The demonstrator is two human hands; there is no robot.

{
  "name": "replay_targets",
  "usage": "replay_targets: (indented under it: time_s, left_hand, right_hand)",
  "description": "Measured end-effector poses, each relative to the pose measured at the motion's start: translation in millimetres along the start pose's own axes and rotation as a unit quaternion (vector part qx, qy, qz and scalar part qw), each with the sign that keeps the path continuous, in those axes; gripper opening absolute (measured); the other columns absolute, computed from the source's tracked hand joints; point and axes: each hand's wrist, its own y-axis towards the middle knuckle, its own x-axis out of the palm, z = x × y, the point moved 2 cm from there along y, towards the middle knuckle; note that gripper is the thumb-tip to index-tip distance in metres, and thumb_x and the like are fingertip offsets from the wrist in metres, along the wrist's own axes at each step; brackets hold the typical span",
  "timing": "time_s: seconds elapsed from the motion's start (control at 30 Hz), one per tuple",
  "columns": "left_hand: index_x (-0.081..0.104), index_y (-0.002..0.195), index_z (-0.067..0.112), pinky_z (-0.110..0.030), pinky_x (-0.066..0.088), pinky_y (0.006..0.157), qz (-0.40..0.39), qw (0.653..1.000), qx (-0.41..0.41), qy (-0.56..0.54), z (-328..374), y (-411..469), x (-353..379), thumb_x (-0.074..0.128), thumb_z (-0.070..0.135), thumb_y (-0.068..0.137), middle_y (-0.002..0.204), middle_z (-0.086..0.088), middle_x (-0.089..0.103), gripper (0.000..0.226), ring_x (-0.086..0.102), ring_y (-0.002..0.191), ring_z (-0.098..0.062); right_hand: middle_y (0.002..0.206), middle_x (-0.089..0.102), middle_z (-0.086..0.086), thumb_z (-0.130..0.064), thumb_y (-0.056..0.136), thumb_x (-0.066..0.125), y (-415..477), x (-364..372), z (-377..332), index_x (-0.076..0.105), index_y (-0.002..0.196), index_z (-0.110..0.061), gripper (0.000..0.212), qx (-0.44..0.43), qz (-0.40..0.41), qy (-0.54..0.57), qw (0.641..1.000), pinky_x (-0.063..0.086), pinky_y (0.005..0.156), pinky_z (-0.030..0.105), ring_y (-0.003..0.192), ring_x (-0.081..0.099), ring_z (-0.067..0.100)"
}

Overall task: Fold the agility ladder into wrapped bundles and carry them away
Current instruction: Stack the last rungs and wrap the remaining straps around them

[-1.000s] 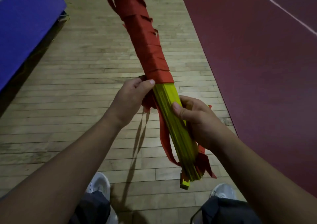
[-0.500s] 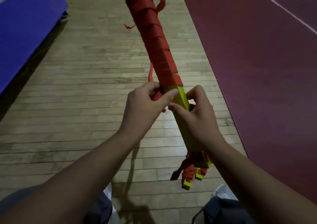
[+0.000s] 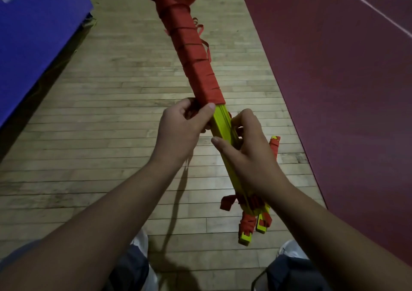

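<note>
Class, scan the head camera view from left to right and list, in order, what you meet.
Blue mat → wooden floor → left hand → agility ladder bundle → right hand → maroon court floor.

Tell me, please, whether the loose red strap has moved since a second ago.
Yes: the strap hung down left of the yellow rungs; now the left hand holds it up by the red wrap.
</note>
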Motion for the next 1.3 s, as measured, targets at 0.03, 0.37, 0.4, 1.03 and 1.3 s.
replay_targets:
  time_s: [0.03, 0.37, 0.4, 1.03, 1.3]
  left_hand:
    - [0.073, 0.102, 0.005, -0.022, 0.056, 0.065, -0.012, 1.0, 0.001, 0.006, 0.3, 2.0, -2.2, 0.066, 0.019, 0.096, 0.082, -0.004, 0.076, 0.016, 0.071, 0.071, -0.011]
    - [0.075, 0.101, 0.018, -0.05, 0.058, 0.088, -0.107, 0.994, 0.021, -0.02, -1.3, 20.3, -20.7, 0.07, 0.035, 0.084, 0.099, -0.016, 0.076, 0.025, 0.071, 0.096, -0.04]
    - [0.075, 0.101, 0.019, -0.049, 0.057, 0.088, -0.113, 0.993, 0.022, -0.028, -1.6, 20.9, -21.2, 0.07, 0.038, 0.081, 0.099, -0.014, 0.077, 0.028, 0.071, 0.096, -0.038]
    - [0.067, 0.089, 0.009, -0.023, 0.043, 0.042, -0.151, 0.989, -0.008, -0.008, -3.1, 23.4, -17.1, 0.057, 0.014, 0.101, 0.068, -0.006, 0.073, 0.016, 0.056, 0.044, -0.014]
    - [0.073, 0.088, 0.012, -0.038, 0.056, 0.059, -0.039, 0.997, -0.018, 0.057, -1.6, 15.6, -3.8, 0.072, 0.022, 0.092, 0.072, -0.005, 0.076, 0.011, 0.071, 0.056, -0.019]
  right_hand:
    - [0.11, 0.051, 0.001, -0.035, 0.097, 0.065, 1.4, -3.5, 0.4, 0.043, 0.105, -0.022, 0.027, 0.005, -0.019, 0.005, 1.0, 0.052, 0.073, 0.025, 0.098, 0.057, 0.016]
    - [0.112, 0.07, 0.023, -0.04, 0.108, 0.041, 8.7, -28.8, 14.5, 0.07, 0.114, -0.007, 0.044, 0.215, -0.108, 0.269, 0.933, 0.052, 0.089, 0.054, 0.102, 0.068, 0.045]
    - [0.113, 0.069, 0.027, -0.041, 0.108, 0.041, 7.9, -28.1, 13.4, 0.071, 0.115, -0.006, 0.047, 0.209, -0.137, 0.269, 0.93, 0.051, 0.092, 0.056, 0.108, 0.064, 0.051]
    - [0.104, 0.074, 0.024, -0.028, 0.099, 0.06, 4.7, -31.3, 4.5, 0.063, 0.116, 0.004, 0.036, 0.147, -0.084, 0.307, 0.936, 0.056, 0.092, 0.059, 0.096, 0.073, 0.043]
    - [0.091, 0.073, 0.022, -0.026, 0.101, 0.06, 3.9, -21.6, 7.3, 0.061, 0.11, -0.001, 0.027, 0.164, -0.012, 0.238, 0.957, 0.063, 0.074, 0.048, 0.079, 0.076, 0.031]
